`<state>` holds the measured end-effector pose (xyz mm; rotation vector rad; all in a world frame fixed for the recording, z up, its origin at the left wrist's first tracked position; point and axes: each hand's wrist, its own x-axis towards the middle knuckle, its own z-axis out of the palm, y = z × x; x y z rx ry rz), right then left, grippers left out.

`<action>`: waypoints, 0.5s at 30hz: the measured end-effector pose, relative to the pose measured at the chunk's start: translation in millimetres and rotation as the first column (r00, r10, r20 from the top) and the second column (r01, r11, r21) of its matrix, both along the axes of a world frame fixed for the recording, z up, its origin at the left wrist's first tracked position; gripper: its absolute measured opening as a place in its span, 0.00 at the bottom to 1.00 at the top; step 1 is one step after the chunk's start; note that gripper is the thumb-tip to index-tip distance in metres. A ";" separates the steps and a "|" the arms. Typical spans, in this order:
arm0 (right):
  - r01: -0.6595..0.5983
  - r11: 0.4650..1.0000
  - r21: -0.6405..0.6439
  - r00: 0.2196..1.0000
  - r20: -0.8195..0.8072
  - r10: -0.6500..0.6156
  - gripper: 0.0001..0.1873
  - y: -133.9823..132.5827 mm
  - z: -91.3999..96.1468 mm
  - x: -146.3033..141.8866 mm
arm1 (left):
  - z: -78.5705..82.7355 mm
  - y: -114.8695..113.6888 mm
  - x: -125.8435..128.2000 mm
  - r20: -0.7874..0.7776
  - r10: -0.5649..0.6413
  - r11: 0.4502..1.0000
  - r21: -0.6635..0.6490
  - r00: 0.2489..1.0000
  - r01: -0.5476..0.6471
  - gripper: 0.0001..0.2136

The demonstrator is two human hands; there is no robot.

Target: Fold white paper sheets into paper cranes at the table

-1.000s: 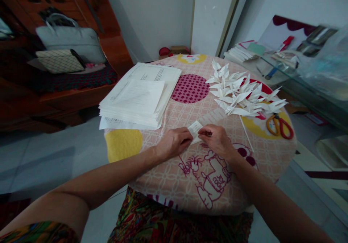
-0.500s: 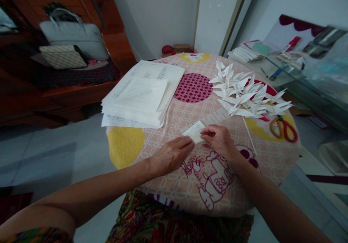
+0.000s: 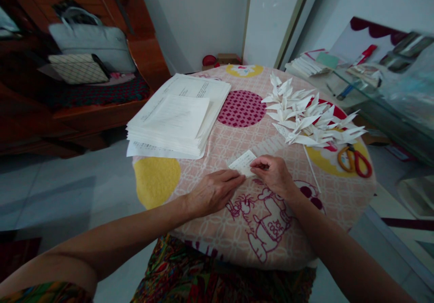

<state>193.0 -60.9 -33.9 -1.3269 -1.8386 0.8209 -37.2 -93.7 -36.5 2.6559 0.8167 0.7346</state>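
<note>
A small folded piece of white printed paper [image 3: 242, 162] lies near the middle of the round table, partly over a clear, ruler-like strip [image 3: 269, 145]. My right hand [image 3: 271, 172] pinches the paper's right edge between thumb and fingers. From the lower left, my left hand [image 3: 217, 190] presses its fingers, held together, on the paper's near edge; its thumb tip is hard to see. Beyond my right hand sits a cluster of folded white paper pieces with pointed ends [image 3: 305, 117]. A thin white stick [image 3: 312, 169] lies just right of that hand.
A thick stack of printed sheets [image 3: 162, 144] with a smaller sheet [image 3: 183, 115] on top lies at the left. Scissors [image 3: 354, 160] with orange and red handles lie near the right edge. A glass-topped stand [image 3: 373, 97] with odds and ends adjoins the table's right side.
My left fingertips have slid slightly to the right along the paper's near edge. My right hand stays at the paper's right edge.
</note>
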 end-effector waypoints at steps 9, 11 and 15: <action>-0.015 1.000 -0.002 0.999 -0.036 0.015 0.04 0.7 -3.4 2.8 | -3.7 4.9 -0.9 0.122 0.033 0.999 -0.047 0.992 -0.027 0.21; -0.018 1.000 -0.007 0.999 -0.041 0.017 0.03 0.7 -3.3 2.7 | -2.2 5.0 -1.0 0.111 0.007 0.999 -0.052 0.994 -0.001 0.20; -0.021 0.999 -0.028 0.999 -0.044 0.019 0.02 0.4 -1.3 1.5 | 0.2 5.8 -0.8 0.122 0.015 0.996 -0.093 0.992 -0.004 0.18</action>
